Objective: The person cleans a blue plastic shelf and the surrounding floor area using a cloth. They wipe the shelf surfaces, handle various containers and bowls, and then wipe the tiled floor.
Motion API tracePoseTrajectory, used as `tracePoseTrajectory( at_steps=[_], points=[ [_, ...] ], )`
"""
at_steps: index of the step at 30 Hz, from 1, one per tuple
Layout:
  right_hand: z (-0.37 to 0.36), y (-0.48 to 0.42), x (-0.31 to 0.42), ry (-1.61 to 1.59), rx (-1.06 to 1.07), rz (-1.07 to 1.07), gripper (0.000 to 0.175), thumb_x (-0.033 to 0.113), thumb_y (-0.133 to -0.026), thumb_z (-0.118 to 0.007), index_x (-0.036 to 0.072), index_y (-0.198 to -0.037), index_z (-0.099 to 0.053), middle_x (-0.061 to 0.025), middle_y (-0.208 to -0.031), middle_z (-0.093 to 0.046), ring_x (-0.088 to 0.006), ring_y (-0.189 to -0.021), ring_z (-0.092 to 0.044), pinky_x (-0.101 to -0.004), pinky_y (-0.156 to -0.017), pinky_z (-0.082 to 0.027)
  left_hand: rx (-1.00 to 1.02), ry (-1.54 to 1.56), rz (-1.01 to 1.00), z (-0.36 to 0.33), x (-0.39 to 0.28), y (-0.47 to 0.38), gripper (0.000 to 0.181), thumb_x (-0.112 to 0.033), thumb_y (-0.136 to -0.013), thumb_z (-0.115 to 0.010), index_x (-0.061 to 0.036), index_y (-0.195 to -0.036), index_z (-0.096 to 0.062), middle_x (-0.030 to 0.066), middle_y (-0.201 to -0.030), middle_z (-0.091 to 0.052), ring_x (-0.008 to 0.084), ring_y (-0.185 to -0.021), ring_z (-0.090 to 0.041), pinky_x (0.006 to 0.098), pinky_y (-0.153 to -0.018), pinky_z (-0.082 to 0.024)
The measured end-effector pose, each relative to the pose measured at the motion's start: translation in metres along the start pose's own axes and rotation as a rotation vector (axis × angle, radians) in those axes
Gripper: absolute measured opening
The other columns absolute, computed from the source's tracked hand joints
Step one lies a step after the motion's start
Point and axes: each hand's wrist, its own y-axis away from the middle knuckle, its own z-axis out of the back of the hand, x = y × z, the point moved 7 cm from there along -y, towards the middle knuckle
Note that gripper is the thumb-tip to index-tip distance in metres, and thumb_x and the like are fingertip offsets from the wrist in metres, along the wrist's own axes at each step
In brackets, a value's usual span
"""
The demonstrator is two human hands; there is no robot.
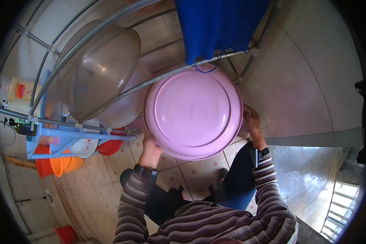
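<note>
A large pink plastic basin (192,109) faces me with its round underside, which has a ring and a faint moulded mark. My left hand (150,149) grips its lower left rim, the fingers partly hidden. At the right edge, my right hand (253,122) holds the basin's side; some of its fingers go out of sight behind it. Another pink surface shows just behind the basin near the right hand; what it belongs to is unclear. A metal rack bar (167,74) crosses in front of the basin's upper left edge.
A translucent grey-brown basin (100,73) leans in the rack at left. Blue cloth (216,27) hangs from the bar. A light-blue plastic shelf (79,134) stands by an orange bucket (64,163) and red containers. The tiled wall (292,85) is at right, above a grey ledge (305,174).
</note>
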Motion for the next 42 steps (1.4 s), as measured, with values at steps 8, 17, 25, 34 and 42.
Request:
tracePoseTrajectory(
  at_steps=[8,17,25,34,42],
  points=[
    [-0.007,-0.007,-0.014,0.024,0.031,-0.070,0.046,0.014,-0.077,-0.055,0.010,-0.123,-0.064,-0.0149,-0.108,-0.068,-0.0229,-0.097,-0.064,-0.0314,-0.088,-0.049,-0.006,0.229,0.067,-0.079,0.006,-0.013,0.056,-0.052,-0.100,-0.029,-0.0166,-0.142,-0.037,0.0059,-0.145,-0.041,0.0288,-0.131,-0.043,0.0563,-0.106,-0.038],
    [-0.023,-0.011,-0.021,-0.019,0.093,-0.067,0.048,0.016,-0.075,-0.058,0.009,-0.122,-0.064,-0.0136,-0.104,-0.069,-0.0212,-0.091,-0.066,-0.0304,-0.081,-0.052,-0.338,0.324,0.124,-0.109,-0.007,-0.026,0.059,-0.056,-0.096,-0.026,-0.0179,-0.133,-0.051,0.0008,-0.140,-0.051,0.0246,-0.127,-0.048,0.0525,-0.106,-0.036],
    [-0.024,-0.014,-0.022,0.013,0.101,-0.022,0.048,0.017,-0.075,-0.059,0.009,-0.123,-0.063,-0.0148,-0.105,-0.069,-0.0222,-0.094,-0.066,-0.0309,-0.083,-0.051,-0.508,0.054,0.082,-0.108,0.002,-0.079,0.050,-0.048,-0.093,-0.034,-0.0189,-0.126,-0.058,-0.0020,-0.133,-0.057,0.0188,-0.125,-0.049,0.0441,-0.105,-0.032],
    [-0.021,-0.013,-0.027,0.009,0.112,-0.009,0.050,0.020,-0.074,-0.060,0.008,-0.122,-0.063,-0.0178,-0.106,-0.069,-0.0268,-0.096,-0.066,-0.0329,-0.084,-0.051,-0.417,-0.959,-0.329,-0.136,-0.026,-0.093,0.038,-0.041,-0.093,-0.053,-0.0175,-0.122,-0.056,0.0099,-0.121,-0.059,0.0300,-0.103,-0.061,0.0455,-0.081,-0.051],
    [-0.022,-0.009,-0.013,0.105,0.111,0.042,0.049,0.020,-0.075,-0.060,0.006,-0.122,-0.062,-0.0182,-0.107,-0.068,-0.0270,-0.098,-0.065,-0.0332,-0.085,-0.050,-0.258,-0.208,-0.206,-0.127,-0.067,-0.040,0.030,-0.034,-0.100,-0.044,-0.0087,-0.115,-0.045,0.0102,-0.092,-0.059,0.0258,-0.069,-0.063,0.0294,-0.059,-0.052]
  ],
)
